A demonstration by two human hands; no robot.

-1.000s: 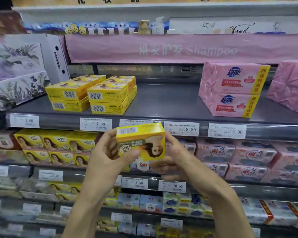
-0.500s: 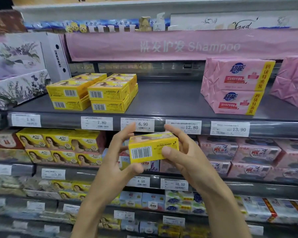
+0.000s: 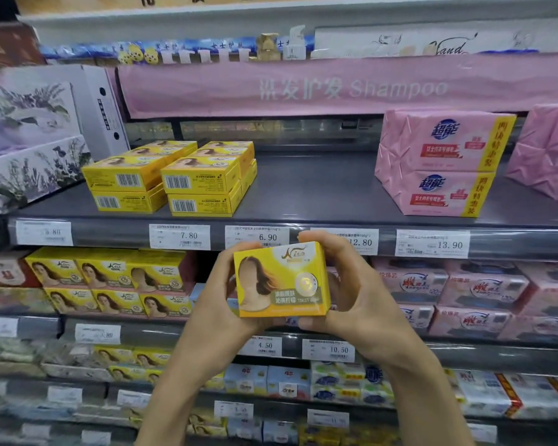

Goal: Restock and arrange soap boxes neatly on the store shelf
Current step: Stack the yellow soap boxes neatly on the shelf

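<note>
Head camera: left hand (image 3: 216, 304) and right hand (image 3: 361, 294) both clasp one yellow cardboard soap box (image 3: 281, 281) just below the grey metal shelf (image 3: 313, 191). On it stand two yellow box stacks (image 3: 171, 178), open room, then two pink wrapped packs (image 3: 442, 162).

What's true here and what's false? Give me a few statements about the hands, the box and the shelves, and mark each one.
1. The left hand and right hand both hold one yellow soap box. True.
2. The held box shows its barcode side to the camera. False: its printed front with the portrait faces the camera.
3. The yellow boxes on the upper shelf are stacked two high. True.
4. The pink soap packs sit to the left of those stacks. False: they sit to the right, with bare shelf between.
5. A price tag below the stacks reads 7.80. True.
</note>
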